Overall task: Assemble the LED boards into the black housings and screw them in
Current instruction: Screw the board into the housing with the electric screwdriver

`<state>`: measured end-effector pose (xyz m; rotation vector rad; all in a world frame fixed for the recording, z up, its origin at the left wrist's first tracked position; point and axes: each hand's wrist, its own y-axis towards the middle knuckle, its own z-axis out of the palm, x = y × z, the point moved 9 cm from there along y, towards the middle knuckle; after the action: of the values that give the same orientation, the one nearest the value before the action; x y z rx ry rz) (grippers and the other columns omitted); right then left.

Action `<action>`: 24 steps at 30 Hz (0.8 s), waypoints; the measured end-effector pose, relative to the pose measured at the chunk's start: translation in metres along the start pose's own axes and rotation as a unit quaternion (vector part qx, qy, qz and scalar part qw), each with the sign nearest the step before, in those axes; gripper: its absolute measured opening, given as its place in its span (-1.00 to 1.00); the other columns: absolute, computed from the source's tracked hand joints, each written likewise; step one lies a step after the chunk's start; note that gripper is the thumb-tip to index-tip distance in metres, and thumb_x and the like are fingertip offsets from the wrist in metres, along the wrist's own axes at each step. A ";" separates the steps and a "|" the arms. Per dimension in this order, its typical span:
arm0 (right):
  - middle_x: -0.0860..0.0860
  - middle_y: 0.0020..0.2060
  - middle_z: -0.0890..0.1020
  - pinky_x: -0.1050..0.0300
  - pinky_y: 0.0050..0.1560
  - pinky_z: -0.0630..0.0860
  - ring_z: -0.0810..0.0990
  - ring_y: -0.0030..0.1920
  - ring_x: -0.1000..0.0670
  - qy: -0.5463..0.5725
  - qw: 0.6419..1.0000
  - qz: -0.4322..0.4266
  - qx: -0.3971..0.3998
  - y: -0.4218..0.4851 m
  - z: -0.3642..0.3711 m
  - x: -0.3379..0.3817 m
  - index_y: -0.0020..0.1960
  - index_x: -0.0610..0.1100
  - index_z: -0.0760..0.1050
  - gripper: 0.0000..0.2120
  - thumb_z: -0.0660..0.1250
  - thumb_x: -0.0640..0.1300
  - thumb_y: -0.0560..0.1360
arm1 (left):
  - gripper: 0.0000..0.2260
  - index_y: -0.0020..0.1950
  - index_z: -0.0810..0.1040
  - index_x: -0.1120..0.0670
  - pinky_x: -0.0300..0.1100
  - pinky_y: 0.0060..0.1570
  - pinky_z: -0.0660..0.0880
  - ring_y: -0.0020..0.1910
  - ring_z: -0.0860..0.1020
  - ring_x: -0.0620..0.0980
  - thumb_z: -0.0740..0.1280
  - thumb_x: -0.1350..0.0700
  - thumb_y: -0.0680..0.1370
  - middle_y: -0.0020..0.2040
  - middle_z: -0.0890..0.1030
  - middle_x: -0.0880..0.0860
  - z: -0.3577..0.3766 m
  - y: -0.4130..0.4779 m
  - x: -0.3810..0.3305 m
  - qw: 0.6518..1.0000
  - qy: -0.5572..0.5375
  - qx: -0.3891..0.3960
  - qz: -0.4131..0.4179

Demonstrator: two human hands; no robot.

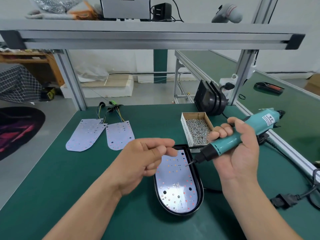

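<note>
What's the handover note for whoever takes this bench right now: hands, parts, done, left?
Right hand grips the electric screwdriver, bit pointed at the seated LED board.
Left hand hovers over the black housing, fingers curled; whether it holds a screw is unclear.
Screw box sits behind the housing; two loose LED boards lie far left; spare housings stand at the back.
Done: one board seated. Left: drive its screws, then assemble the two others.

Right hand point(239, 159) grips the screwdriver point(259, 122), bit over the board point(174, 181) in its housing point(200, 193) (left hand point(138, 160) hovers beside, fingers point(161, 149) curled).
</note>
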<state>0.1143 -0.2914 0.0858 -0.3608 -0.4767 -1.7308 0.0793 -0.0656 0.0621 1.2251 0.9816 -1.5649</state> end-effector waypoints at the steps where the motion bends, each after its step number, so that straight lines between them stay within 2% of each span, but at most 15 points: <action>1: 0.03 -0.28 0.38 0.18 -0.22 0.50 0.41 -0.31 0.06 0.005 1.000 -0.003 0.004 0.000 0.001 0.002 -0.05 -0.12 0.51 -0.95 0.32 -0.17 0.59 | -0.80 0.18 0.76 0.03 -0.30 -0.44 0.23 -0.41 0.19 -0.06 0.39 0.18 0.63 0.07 0.76 0.15 0.006 -0.002 -0.001 0.999 0.030 0.009 0.009; 4: 0.03 -0.28 0.39 0.18 -0.22 0.51 0.42 -0.31 0.06 0.016 1.000 -0.010 0.009 0.000 0.004 0.006 -0.04 -0.13 0.51 -0.95 0.31 -0.18 0.60 | -0.80 0.15 0.74 0.00 -0.29 -0.45 0.24 -0.45 0.21 -0.07 0.34 0.19 0.66 0.09 0.76 0.13 0.017 -0.006 -0.002 0.996 0.081 0.020 0.018; 9: 0.02 -0.29 0.40 0.18 -0.22 0.52 0.42 -0.31 0.05 0.024 1.000 -0.017 0.005 0.000 0.006 0.005 -0.04 -0.14 0.51 -0.93 0.30 -0.17 0.62 | -0.90 0.19 0.52 0.18 -0.23 -0.47 0.15 -0.49 0.19 -0.06 0.25 0.30 0.71 0.07 0.76 0.15 0.018 -0.005 0.004 0.993 0.121 0.014 -0.001; 12: 0.02 -0.28 0.41 0.18 -0.20 0.53 0.43 -0.30 0.05 0.032 0.999 -0.021 0.003 0.000 0.007 0.006 -0.04 -0.14 0.51 -0.93 0.31 -0.17 0.62 | -0.94 0.13 0.56 0.16 -0.24 -0.47 0.17 -0.49 0.20 -0.07 0.31 0.27 0.69 0.03 0.77 0.10 0.020 -0.004 0.004 0.992 0.123 0.010 0.005; 14: 0.03 -0.28 0.41 0.18 -0.19 0.53 0.43 -0.29 0.06 0.038 0.999 -0.020 0.005 0.000 0.007 0.007 -0.04 -0.14 0.52 -0.92 0.30 -0.17 0.62 | -0.95 0.02 0.67 0.04 -0.26 -0.46 0.21 -0.48 0.22 -0.06 0.42 0.14 0.59 -0.19 0.69 -0.02 0.019 -0.005 0.002 0.990 0.142 -0.001 0.016; 15: 0.03 -0.28 0.41 0.18 -0.19 0.53 0.43 -0.29 0.06 0.039 0.999 -0.020 0.006 0.000 0.007 0.006 -0.04 -0.14 0.52 -0.92 0.30 -0.16 0.62 | -0.94 -0.02 0.70 -0.01 -0.27 -0.45 0.22 -0.47 0.22 -0.05 0.45 0.08 0.54 -0.32 0.57 -0.05 0.019 -0.005 0.001 0.987 0.156 -0.010 0.019; 17: 0.03 -0.29 0.41 0.17 -0.19 0.54 0.43 -0.29 0.06 0.040 0.999 -0.020 0.006 0.000 0.008 0.006 -0.03 -0.14 0.52 -0.92 0.31 -0.16 0.62 | -0.91 -0.04 0.73 -0.03 -0.28 -0.46 0.22 -0.48 0.21 -0.06 0.48 0.04 0.48 -0.41 0.45 -0.10 0.018 -0.006 0.000 0.986 0.162 -0.022 0.023; 19: 0.02 -0.28 0.42 0.17 -0.19 0.55 0.44 -0.30 0.05 0.041 0.999 -0.020 0.007 0.000 0.008 0.006 -0.03 -0.14 0.52 -0.93 0.31 -0.17 0.62 | -0.89 -0.05 0.75 -0.01 -0.28 -0.47 0.23 -0.48 0.22 -0.06 0.51 0.04 0.45 -0.37 0.53 -0.07 0.018 -0.006 0.000 0.989 0.145 -0.027 0.018; 22: 0.03 -0.28 0.41 0.17 -0.19 0.55 0.45 -0.30 0.06 0.042 0.999 -0.021 0.010 -0.001 0.009 0.006 -0.02 -0.14 0.52 -0.94 0.32 -0.16 0.62 | -0.87 -0.05 0.74 0.04 -0.27 -0.48 0.22 -0.47 0.22 -0.04 0.53 0.08 0.42 -0.14 0.72 0.18 0.020 -0.006 0.000 0.994 0.109 -0.030 0.005; 24: 0.03 -0.28 0.41 0.17 -0.19 0.55 0.45 -0.31 0.06 0.046 0.999 -0.021 0.014 -0.001 0.011 0.005 -0.02 -0.14 0.52 -0.94 0.31 -0.16 0.62 | -0.90 -0.08 0.73 0.05 -0.28 -0.48 0.20 -0.47 0.21 -0.04 0.52 0.11 0.42 -0.06 0.74 0.23 0.021 -0.006 0.001 0.996 0.080 -0.027 -0.001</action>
<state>0.1117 -0.2901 0.0974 -0.2518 -0.4438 -1.7724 0.0673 -0.0843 0.0653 1.3284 1.1197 -1.4494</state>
